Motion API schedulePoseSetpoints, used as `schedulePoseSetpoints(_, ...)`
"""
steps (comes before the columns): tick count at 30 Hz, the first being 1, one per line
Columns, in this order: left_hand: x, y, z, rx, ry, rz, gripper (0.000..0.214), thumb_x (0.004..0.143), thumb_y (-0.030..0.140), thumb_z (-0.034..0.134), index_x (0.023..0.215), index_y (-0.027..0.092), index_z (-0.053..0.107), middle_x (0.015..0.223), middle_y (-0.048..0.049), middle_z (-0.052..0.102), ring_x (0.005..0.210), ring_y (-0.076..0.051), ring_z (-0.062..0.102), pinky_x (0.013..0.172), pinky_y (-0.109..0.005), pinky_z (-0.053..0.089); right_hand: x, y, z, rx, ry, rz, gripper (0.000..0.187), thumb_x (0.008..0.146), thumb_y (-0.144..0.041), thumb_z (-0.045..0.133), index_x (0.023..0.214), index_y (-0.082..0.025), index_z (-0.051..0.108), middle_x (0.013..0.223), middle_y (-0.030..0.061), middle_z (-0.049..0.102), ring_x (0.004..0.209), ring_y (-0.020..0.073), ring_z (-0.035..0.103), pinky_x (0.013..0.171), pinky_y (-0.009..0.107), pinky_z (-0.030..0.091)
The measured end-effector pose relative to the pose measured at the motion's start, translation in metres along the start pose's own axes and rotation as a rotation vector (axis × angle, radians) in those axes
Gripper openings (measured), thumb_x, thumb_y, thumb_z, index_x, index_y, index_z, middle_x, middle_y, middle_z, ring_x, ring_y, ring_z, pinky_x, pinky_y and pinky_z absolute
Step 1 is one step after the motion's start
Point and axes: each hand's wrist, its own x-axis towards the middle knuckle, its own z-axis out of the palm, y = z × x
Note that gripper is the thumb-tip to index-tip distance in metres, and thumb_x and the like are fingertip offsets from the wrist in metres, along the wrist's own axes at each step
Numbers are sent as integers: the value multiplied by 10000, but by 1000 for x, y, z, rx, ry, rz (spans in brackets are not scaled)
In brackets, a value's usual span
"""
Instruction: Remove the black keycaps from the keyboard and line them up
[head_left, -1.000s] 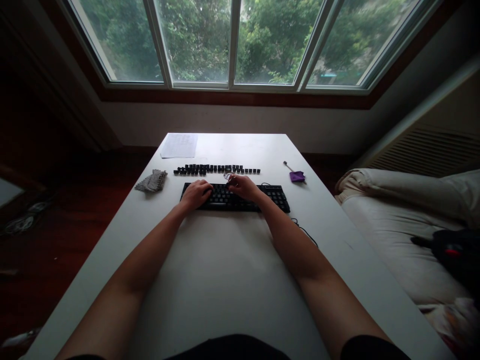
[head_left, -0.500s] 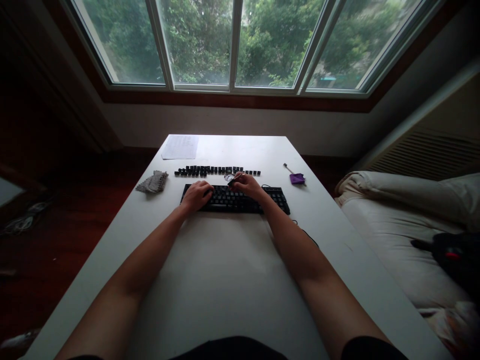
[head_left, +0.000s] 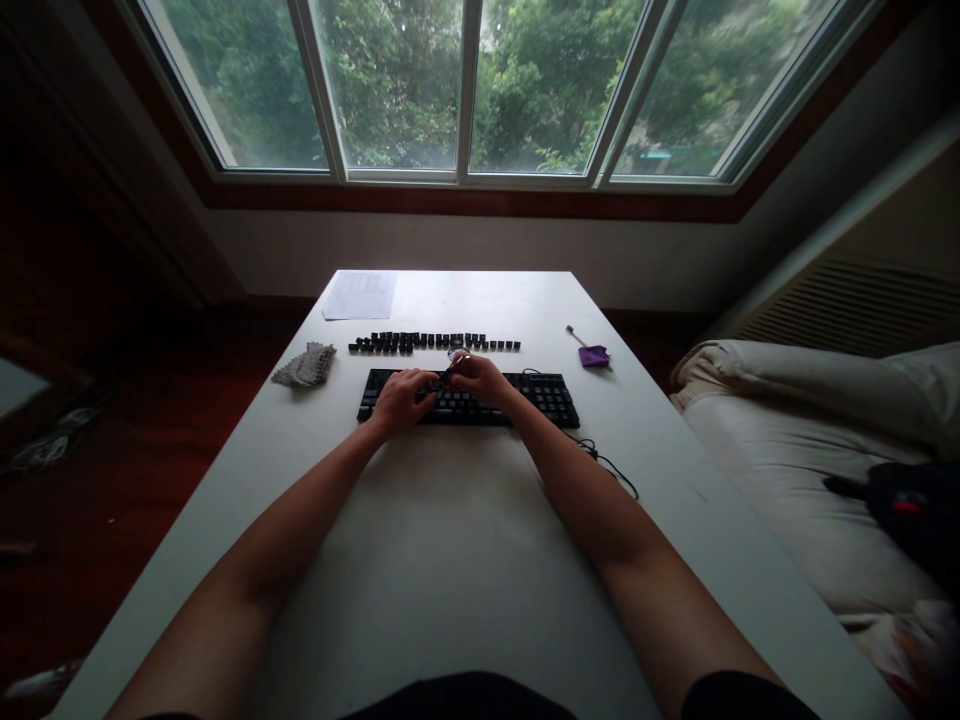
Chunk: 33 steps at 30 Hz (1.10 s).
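A black keyboard (head_left: 551,395) lies across the middle of the white table (head_left: 450,560). My left hand (head_left: 401,397) rests on its left half with fingers curled over the keys. Just to the right, my right hand (head_left: 480,378) is closed on a small wire keycap puller (head_left: 453,362) held above the keyboard's middle, its tip close to my left fingers. Behind the keyboard, several loose black keycaps (head_left: 427,342) are lined up in rows.
A grey cloth (head_left: 304,365) lies left of the keyboard and a sheet of paper (head_left: 361,294) at the far left corner. A purple cloth with a small brush (head_left: 592,353) sits at the right. The keyboard cable (head_left: 607,463) trails right. A sofa (head_left: 810,470) flanks the table.
My right hand has moved left with the puller, from the keycap row toward my left hand. My left hand shifted slightly right on the keyboard, so the two hands are nearly together.
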Motion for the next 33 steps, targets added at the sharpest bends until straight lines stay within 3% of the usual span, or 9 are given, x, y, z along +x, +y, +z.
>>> schedulePoseSetpoints(12, -2, 1, 8, 19, -8, -28, 276, 899, 275, 632, 1169, 251, 685, 1132, -71, 697, 1047, -277, 633, 929, -442, 474, -3, -3, 1, 22, -61, 57, 230, 756, -320, 702, 896, -212, 555, 737, -21, 672, 623, 148, 655, 636, 303, 579)
schedulePoseSetpoints(24, -2, -3, 5, -80, -51, 39, 207, 953, 365, 614, 1094, 269, 730, 1050, -59, 684, 1031, -251, 599, 932, -419, 493, -2, 3, -16, 167, -50, 213, 260, 738, -319, 718, 879, -205, 532, 714, 10, 736, 581, 170, 695, 563, 286, 577)
schedulePoseSetpoints(33, -2, -3, 6, -66, -69, 53, 213, 946, 287, 601, 1120, 279, 723, 1068, -54, 684, 1048, -247, 596, 965, -426, 493, -3, 1, -24, 141, -30, 241, 205, 736, -265, 678, 872, -201, 539, 655, -9, 714, 529, 162, 667, 516, 261, 542)
